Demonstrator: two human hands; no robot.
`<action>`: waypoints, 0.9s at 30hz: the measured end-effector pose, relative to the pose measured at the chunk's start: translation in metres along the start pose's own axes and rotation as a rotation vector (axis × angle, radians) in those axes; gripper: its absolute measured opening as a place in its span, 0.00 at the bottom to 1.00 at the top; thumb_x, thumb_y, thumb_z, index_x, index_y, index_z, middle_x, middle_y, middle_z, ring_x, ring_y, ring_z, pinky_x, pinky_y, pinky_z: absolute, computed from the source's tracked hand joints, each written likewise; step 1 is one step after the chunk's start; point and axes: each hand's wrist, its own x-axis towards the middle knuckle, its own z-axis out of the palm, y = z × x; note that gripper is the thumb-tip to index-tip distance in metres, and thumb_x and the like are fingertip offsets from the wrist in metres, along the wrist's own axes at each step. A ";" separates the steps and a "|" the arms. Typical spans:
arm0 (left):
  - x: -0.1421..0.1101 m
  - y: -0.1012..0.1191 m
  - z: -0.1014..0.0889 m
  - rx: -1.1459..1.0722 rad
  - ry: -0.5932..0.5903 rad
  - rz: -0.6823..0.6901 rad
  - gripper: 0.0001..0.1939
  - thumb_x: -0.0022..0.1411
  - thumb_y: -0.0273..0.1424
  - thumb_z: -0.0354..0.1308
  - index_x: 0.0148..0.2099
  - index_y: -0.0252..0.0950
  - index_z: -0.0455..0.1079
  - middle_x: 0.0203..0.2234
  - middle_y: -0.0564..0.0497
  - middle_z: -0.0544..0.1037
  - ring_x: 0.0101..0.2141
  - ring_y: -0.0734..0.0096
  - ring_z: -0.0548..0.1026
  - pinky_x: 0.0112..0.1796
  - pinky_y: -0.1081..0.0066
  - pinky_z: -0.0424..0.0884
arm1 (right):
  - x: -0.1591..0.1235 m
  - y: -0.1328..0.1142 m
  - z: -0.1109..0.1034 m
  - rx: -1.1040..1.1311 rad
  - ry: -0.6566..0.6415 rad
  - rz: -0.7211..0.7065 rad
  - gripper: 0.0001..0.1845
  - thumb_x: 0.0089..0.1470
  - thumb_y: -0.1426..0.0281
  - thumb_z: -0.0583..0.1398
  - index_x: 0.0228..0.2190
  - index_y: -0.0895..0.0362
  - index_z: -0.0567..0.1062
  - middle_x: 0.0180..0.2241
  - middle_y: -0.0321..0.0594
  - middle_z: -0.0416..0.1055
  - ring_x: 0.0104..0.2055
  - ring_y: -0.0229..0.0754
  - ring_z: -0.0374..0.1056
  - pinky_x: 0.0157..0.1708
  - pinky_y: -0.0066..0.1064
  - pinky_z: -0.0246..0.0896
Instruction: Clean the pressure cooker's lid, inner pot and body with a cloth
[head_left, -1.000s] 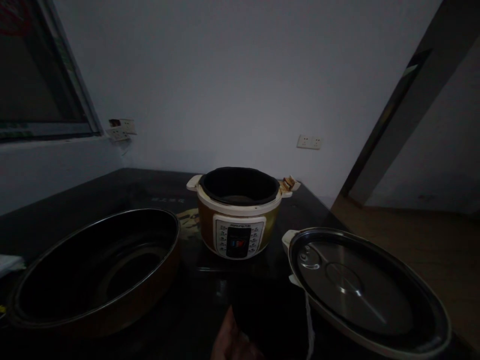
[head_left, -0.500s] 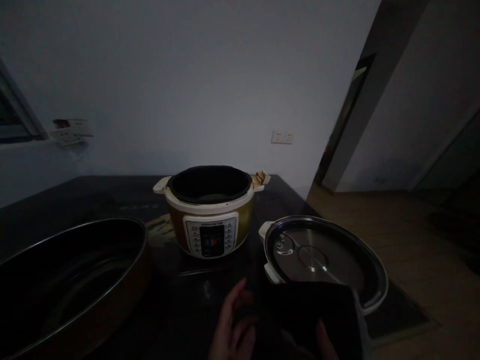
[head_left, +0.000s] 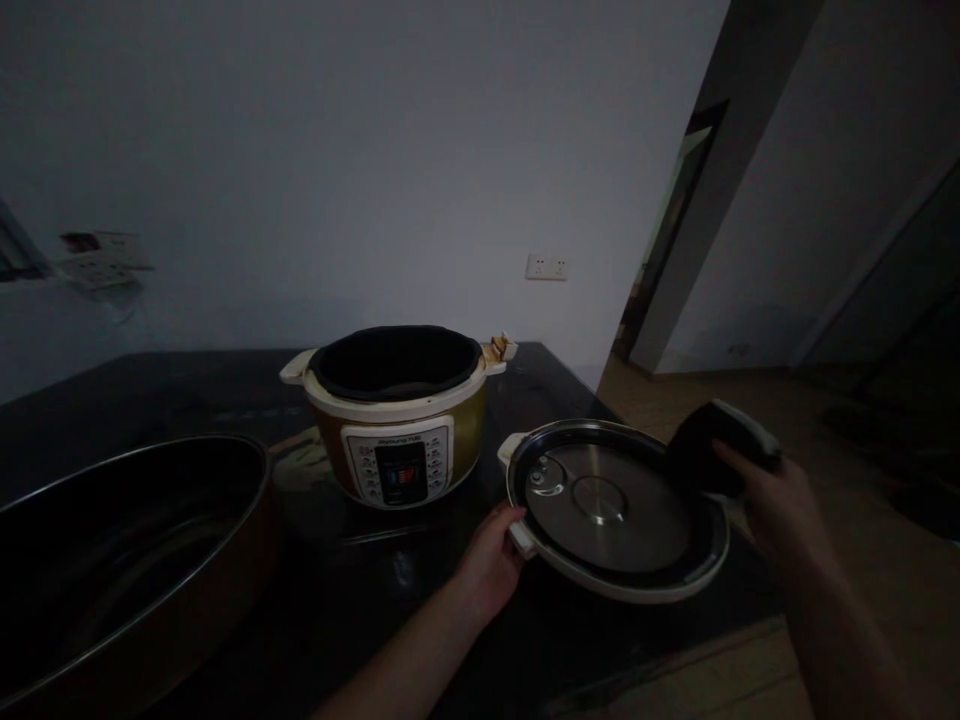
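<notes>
A round pressure cooker lid (head_left: 630,520) lies with its metal inner side up and a black seal around it. My left hand (head_left: 491,565) is closed on its near-left edge by a white handle tab (head_left: 520,540), thumb on top; the other fingers are partly hidden. My right hand (head_left: 772,495) is closed around a folded dark cloth (head_left: 701,445) with a pale edge. The cloth is against or just over the lid's right rim. Behind and to the left stands the electric pressure cooker (head_left: 469,440), its top uncovered and a black pot inside.
A large dark pan (head_left: 225,560) with a metal rim stands at the left on the black table (head_left: 352,610). Something pale and flat (head_left: 304,460) lies between pan and cooker. The table's right edge drops to a wooden floor (head_left: 750,660). A wall socket (head_left: 547,267) is behind.
My left hand has moved up and taken hold of the lid's edge. My right hand has carried the cloth up and right, onto the lid's right side. The view has shifted slightly right.
</notes>
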 end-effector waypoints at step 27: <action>-0.080 0.004 -0.028 0.102 -0.113 0.251 0.40 0.51 0.27 0.65 0.64 0.50 0.57 0.59 0.52 0.68 0.58 0.58 0.67 0.52 0.67 0.67 | -0.089 0.051 -0.019 0.063 0.146 0.130 0.31 0.28 0.60 0.72 0.38 0.56 0.77 0.40 0.43 0.77 0.41 0.52 0.73 0.35 0.39 0.71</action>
